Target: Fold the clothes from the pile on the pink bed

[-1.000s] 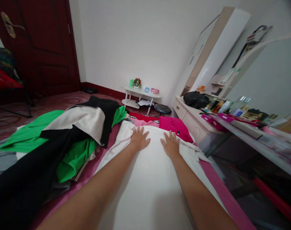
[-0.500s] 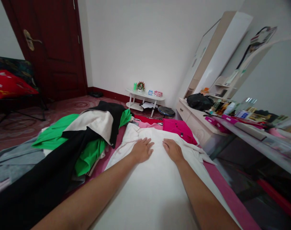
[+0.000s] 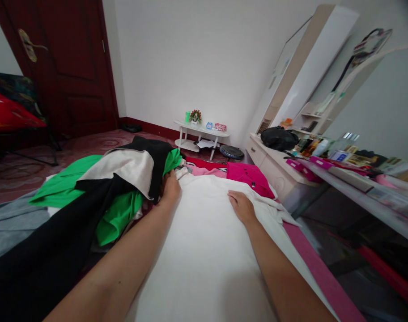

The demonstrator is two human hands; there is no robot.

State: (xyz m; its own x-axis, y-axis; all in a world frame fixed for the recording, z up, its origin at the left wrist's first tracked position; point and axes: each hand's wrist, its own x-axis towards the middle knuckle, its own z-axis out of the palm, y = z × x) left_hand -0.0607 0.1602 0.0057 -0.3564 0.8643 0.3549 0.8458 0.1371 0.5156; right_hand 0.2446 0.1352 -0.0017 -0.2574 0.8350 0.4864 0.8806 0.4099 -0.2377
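A white garment (image 3: 204, 232), which looks like a shirt, lies spread over the bed in front of me. My left hand (image 3: 172, 187) is at its far left edge, beside the clothes pile, with the fingers pointing away and partly hidden. On the right half of the cloth rests my right hand (image 3: 242, 206), palm down, fingers loosely stretched and a little bent. Beyond the white cloth lie a folded magenta garment (image 3: 249, 176) and a pink piece (image 3: 204, 171). Black trousers (image 3: 70, 223) drape over a green garment (image 3: 118, 219) at the left.
Grey clothing (image 3: 16, 219) lies at the far left. A dressing table (image 3: 274, 163) with a black bag (image 3: 279, 138) and bottles stands on the right. A small white table (image 3: 197, 129), a round stool (image 3: 231, 152) and a dark red door (image 3: 70, 67) are farther back.
My left hand has slid left from the middle of the white cloth to its edge by the pile. The right hand stays almost in place. The view has shifted slightly.
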